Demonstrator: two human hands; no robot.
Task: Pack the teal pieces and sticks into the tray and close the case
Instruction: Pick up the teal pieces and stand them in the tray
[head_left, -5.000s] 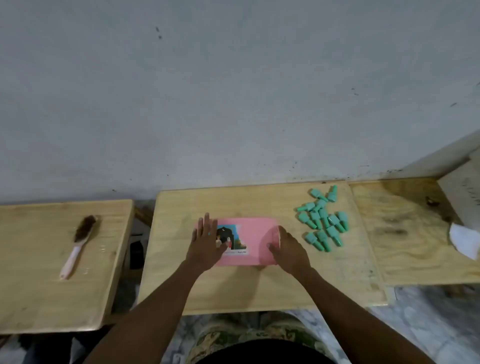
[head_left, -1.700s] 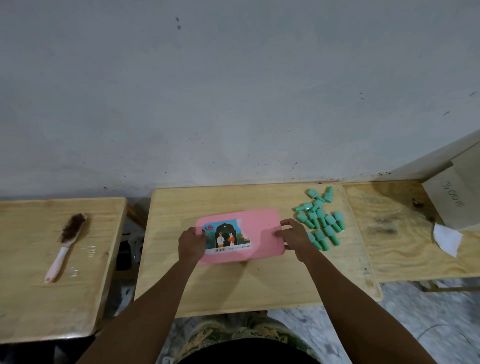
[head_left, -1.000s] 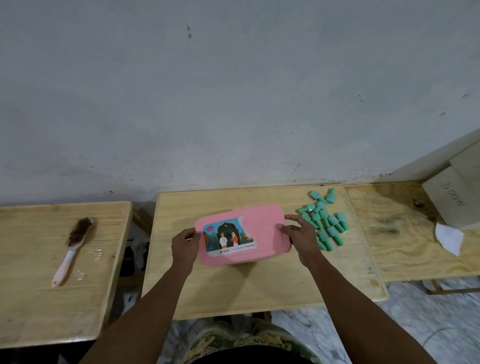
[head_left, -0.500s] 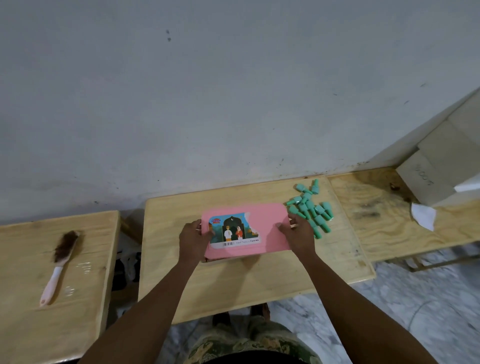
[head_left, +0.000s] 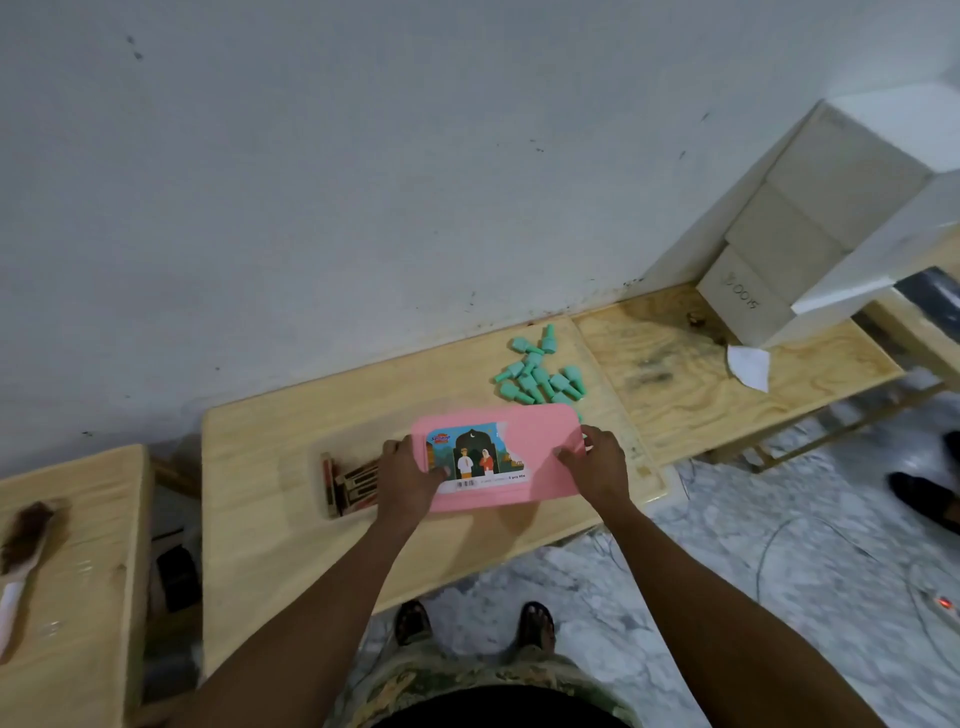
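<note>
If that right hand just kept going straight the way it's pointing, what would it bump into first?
The right hand grips the pink lid by its edge. Straight on, away from the person, it would probably meet the pile of teal pieces next, though depth is unclear.

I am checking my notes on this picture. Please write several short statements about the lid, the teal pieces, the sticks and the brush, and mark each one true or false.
1. The left hand and the right hand both hold the pink lid. True.
2. Sticks show in the clear tray, left of the lid. True.
3. The teal pieces are packed inside the tray. False: they lie in a heap on the table, beyond the lid's far right corner.
4. The brush lies on the same table as the lid. False: it lies on a separate table at the left.
</note>
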